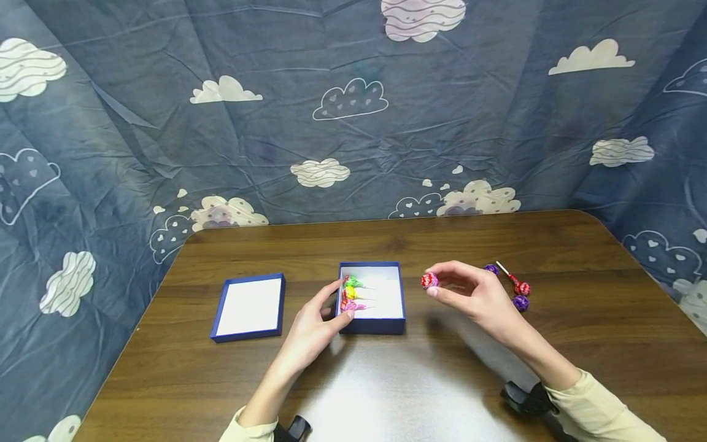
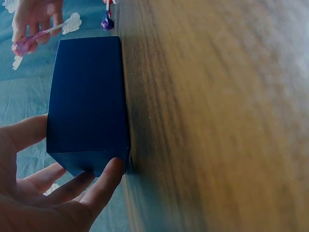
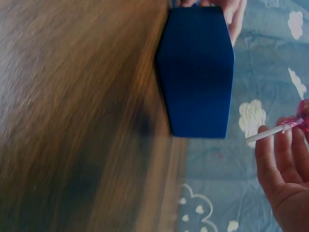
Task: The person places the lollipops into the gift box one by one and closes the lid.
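Head view is evenly lit and pretty sharp, with a big washed-out glare patch on the table (image 1: 386,393) at bottom centre, soft shadows under the right hand (image 1: 475,294) and some wide-angle bending of the backdrop (image 1: 166,123) toward the corners. Both wrist views are way softer: the wood grain smears into blur across the frame. Colours there lean teal, and the blue box (image 2: 89,96) sides look dark and flat.

Table (image 1: 497,380): wood grain, smooth, slightly glossy; blue box (image 1: 371,324): matt card, white inside; far backdrop (image 1: 331,135): creased cloth; lollipop wrappers (image 1: 351,293): shiny.
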{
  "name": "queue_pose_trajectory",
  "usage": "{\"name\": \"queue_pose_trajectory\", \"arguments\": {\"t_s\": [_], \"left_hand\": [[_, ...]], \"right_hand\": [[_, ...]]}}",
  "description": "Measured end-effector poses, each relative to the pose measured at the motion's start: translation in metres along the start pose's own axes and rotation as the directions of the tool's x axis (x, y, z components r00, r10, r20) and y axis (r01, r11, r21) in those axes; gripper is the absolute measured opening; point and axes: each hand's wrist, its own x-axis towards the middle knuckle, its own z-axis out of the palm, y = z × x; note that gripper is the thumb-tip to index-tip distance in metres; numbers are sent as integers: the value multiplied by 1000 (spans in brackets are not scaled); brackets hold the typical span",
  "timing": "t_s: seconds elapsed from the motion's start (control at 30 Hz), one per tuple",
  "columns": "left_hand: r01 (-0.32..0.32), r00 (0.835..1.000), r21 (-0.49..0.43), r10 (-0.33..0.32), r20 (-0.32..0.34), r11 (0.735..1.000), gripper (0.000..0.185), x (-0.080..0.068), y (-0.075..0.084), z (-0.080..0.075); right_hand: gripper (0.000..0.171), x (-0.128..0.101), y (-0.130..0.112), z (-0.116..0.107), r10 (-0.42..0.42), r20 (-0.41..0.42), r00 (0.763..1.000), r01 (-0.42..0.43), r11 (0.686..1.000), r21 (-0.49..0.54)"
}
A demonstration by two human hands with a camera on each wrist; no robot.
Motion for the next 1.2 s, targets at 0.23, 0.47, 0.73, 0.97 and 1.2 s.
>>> {"name": "queue_pose_trajectory", "arguments": {"t_s": [0.23, 0.47, 0.73, 0.97, 1.2], "left_hand": [[-4, 1000, -3, 4, 1, 1000, 64, 0, 0, 0], [-2, 1000, 0, 2, 5, 1000, 64, 1, 0, 0], [7, 1000, 1, -7, 7, 1000, 64, 1, 0, 0], [0, 1000, 3, 0, 2, 1000, 63, 1, -1, 0], [-10, 1000, -5, 10, 4, 1000, 62, 1, -1, -1]], "right_hand": [[24, 8, -7, 17, -51, 26, 998, 50, 998, 28], [28, 17, -10, 32, -84, 57, 995, 80, 995, 62], [26, 30, -5, 52, -95, 100, 990, 83, 989, 119], [26, 42, 3, 67, -66, 161, 985, 52, 995, 90], [22, 54, 7, 78, -27, 247, 969, 32, 999, -17]]}}
